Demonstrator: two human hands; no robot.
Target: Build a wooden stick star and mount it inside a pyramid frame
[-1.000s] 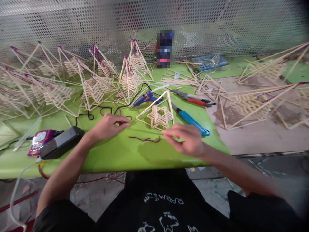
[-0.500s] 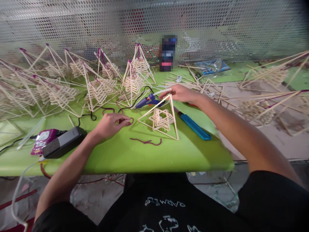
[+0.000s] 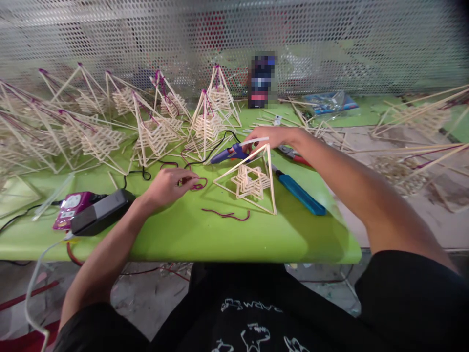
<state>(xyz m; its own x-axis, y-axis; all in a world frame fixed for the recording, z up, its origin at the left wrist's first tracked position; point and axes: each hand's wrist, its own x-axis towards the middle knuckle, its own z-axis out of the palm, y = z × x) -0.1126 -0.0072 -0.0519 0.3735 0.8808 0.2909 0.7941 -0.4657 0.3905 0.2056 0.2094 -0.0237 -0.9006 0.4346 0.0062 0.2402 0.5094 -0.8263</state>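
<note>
My left hand (image 3: 170, 187) rests low over the green table, thumb and fingers pinched on a loop of dark red string (image 3: 200, 185). My right hand (image 3: 266, 137) is closed around the rear of a blue-purple glue gun (image 3: 229, 154), partly hiding its handle. A whitish glue stick (image 3: 258, 142) pokes from the gun's back. In front of that hand stands a pyramid frame of thin wooden sticks (image 3: 273, 190), with a star-shaped stack of short sticks inside. A loose piece of dark red string (image 3: 227, 215) lies nearer me. The blue cutter (image 3: 301, 194) lies right of the frame.
Several similar stick pyramids (image 3: 156, 132) crowd the back left. A purple power socket (image 3: 73, 208) and black adapter (image 3: 102, 213) sit at left, with cords. Red-handled pliers (image 3: 295, 155) lie beyond the cutter. A phone-like object (image 3: 261, 80), blurred, leans on the perforated metal screen (image 3: 146, 44).
My right hand's fingers have curled around the glue gun, having been stretched above its back end before. My left hand stays at the string. The whole view has shifted slightly.
</note>
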